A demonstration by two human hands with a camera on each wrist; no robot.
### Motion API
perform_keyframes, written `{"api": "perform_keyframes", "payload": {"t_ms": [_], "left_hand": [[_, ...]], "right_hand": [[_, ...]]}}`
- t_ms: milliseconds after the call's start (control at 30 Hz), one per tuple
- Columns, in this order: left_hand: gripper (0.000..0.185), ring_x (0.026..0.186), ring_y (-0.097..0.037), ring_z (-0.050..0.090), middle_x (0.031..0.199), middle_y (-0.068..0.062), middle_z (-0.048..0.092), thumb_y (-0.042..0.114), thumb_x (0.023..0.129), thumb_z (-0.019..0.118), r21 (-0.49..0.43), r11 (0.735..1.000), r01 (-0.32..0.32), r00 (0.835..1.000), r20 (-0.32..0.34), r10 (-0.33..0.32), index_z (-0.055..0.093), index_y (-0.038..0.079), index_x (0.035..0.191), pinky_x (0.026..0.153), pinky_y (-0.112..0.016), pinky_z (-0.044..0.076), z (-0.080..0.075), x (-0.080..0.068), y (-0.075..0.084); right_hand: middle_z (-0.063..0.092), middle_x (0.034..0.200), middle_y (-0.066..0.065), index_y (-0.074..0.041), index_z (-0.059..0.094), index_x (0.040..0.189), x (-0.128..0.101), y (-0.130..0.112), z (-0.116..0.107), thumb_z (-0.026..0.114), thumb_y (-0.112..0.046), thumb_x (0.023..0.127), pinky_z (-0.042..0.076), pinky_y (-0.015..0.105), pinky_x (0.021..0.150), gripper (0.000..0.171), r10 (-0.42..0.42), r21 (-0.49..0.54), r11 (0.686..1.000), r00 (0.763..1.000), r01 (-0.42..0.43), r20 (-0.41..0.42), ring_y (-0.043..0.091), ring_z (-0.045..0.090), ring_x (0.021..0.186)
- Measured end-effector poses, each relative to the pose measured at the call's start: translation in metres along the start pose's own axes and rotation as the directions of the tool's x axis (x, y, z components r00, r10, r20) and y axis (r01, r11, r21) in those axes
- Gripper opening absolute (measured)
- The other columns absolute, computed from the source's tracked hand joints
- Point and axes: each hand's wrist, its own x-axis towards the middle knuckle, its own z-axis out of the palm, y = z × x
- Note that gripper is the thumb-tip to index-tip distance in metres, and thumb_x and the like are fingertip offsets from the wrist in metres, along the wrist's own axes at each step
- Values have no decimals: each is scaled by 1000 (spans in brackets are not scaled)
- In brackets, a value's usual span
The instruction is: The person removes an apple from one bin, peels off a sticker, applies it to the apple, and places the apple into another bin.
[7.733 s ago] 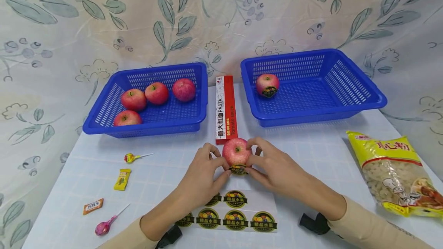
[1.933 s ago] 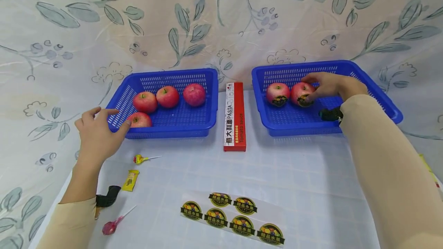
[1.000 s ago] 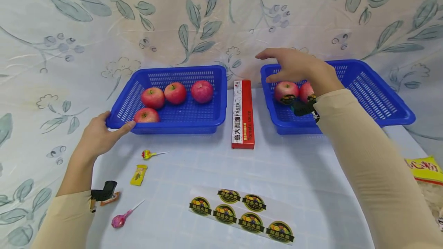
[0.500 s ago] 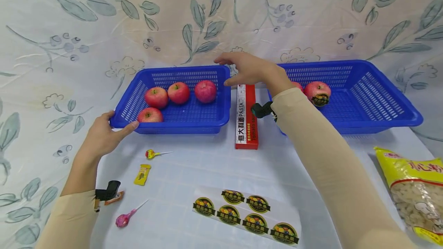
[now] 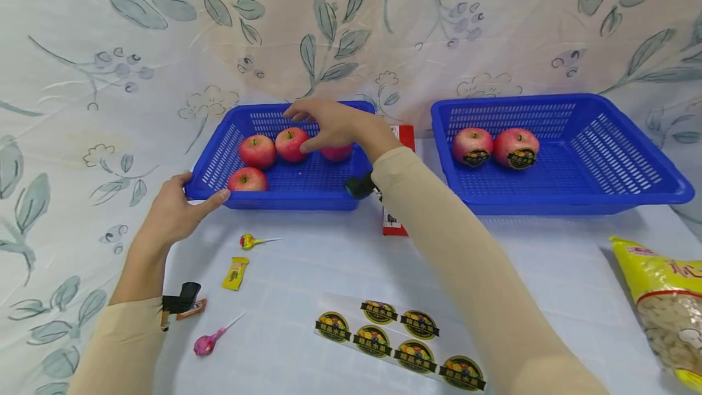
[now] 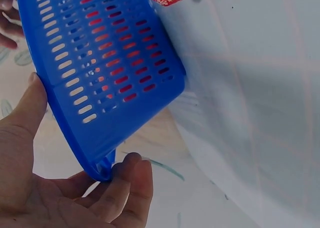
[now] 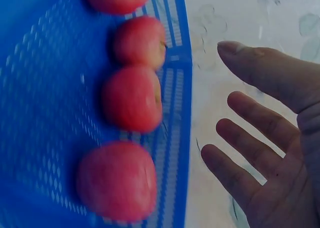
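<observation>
My left hand (image 5: 175, 209) grips the front left corner of the left blue plastic basket (image 5: 296, 202). In the left wrist view the thumb lies on the basket rim (image 6: 59, 112) and the fingers (image 6: 112, 200) curl beneath the corner. Several red apples (image 5: 248, 180) sit in this basket. Above its back right part hovers my right hand (image 5: 337, 124), fingers spread and holding nothing. It hides part of the rightmost apple (image 5: 336, 153). The right wrist view shows the right hand (image 7: 285, 188) apart from the apples (image 7: 132, 98).
Two apples (image 5: 516, 147) with black-and-gold labels sit in the right blue basket (image 5: 548, 203). A red-and-white pasta box (image 5: 393, 224) stands between the baskets, partly behind my sleeve. A sticker sheet (image 5: 384, 352), lollipops (image 5: 205, 344), wrapped candies (image 5: 236, 273) and a yellow bag (image 5: 669, 309) lie around.
A labelled apple has gone from between both hands into the right basket, where my right hand let go of it. That hand has swung left over the left basket; my left hand has taken the basket's corner.
</observation>
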Motion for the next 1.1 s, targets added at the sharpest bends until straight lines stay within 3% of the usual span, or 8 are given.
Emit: {"api": "perform_keyframes", "payload": {"t_ms": [233,400,533,867,1100], "left_hand": [[115,136,-59,36,153,-44,25,65,94,61,-26,1000,-4,1000,10,4,7,-14,157,108,-70,37,1,0,2],[116,137,-58,36,154,-43,25,66,93,62,-26,1000,7,1000,13,-7,6,-13,158,107,-70,37,0,1,2],[116,135,-58,37,154,-42,26,66,93,62,-23,1000,-1,1000,12,1,7,-13,158,106,-70,39,-1,1,0],[114,130,-55,43,153,-41,29,66,93,61,-31,999,-19,1000,-2,19,9,-12,158,106,-69,41,-2,1,0],[114,132,-56,40,155,-41,26,65,93,62,-39,999,-5,1000,-7,5,8,-10,159,105,-69,40,-1,0,0]], "right_hand": [[49,153,4,-19,45,152,29,-11,26,75,-23,95,35,31,118,65,11,102,995,998,-18,66,18,44,143],[50,153,8,-17,46,151,45,-18,42,74,-19,95,39,31,115,62,-32,128,992,994,19,103,24,45,141],[46,156,8,-19,44,154,55,-24,52,74,-17,95,40,32,115,66,-18,139,990,989,-2,146,25,42,144],[37,163,2,-27,40,156,71,-36,69,73,-22,97,35,41,120,68,68,102,991,974,-92,218,21,32,151],[28,166,-4,-35,38,158,78,-39,76,73,-30,97,31,47,122,70,119,8,992,959,-125,258,20,22,154]]}}
